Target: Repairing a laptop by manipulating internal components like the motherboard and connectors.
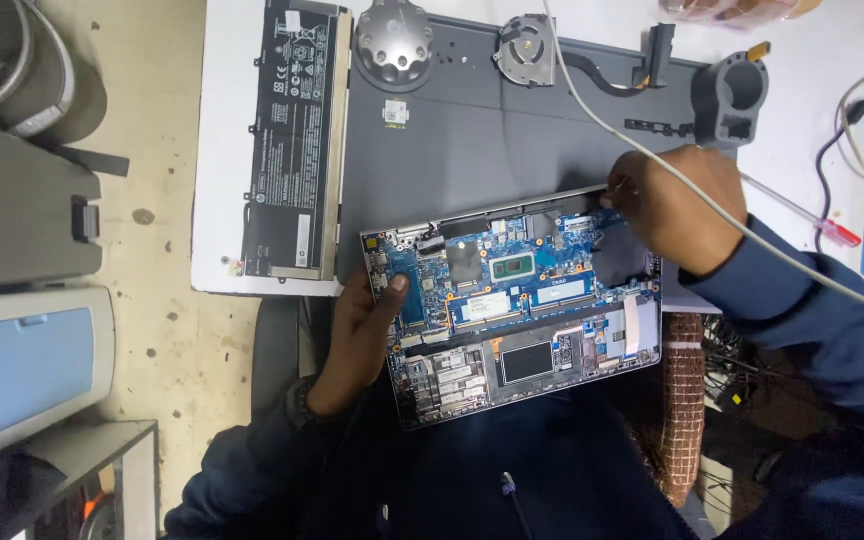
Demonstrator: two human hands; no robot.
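Note:
An opened laptop base [552, 375] with a blue circuit board [512, 275] rests partly on my lap and partly on the grey mat [472, 140]. My left hand [357, 335] grips its left edge, thumb lying on the board. My right hand [674, 205] is at the board's upper right corner, fingers pinched together near the hinge; what they pinch is too small to tell. A white cable [652, 150] runs across over that hand.
A flat black battery [290, 140] lies on white card at the upper left. A round metal part [393, 45], a fan [526, 48], a grey clamp [732, 98] and a red-handled screwdriver [820, 225] sit around the mat. Grey boxes [22, 210] stand on the floor at left.

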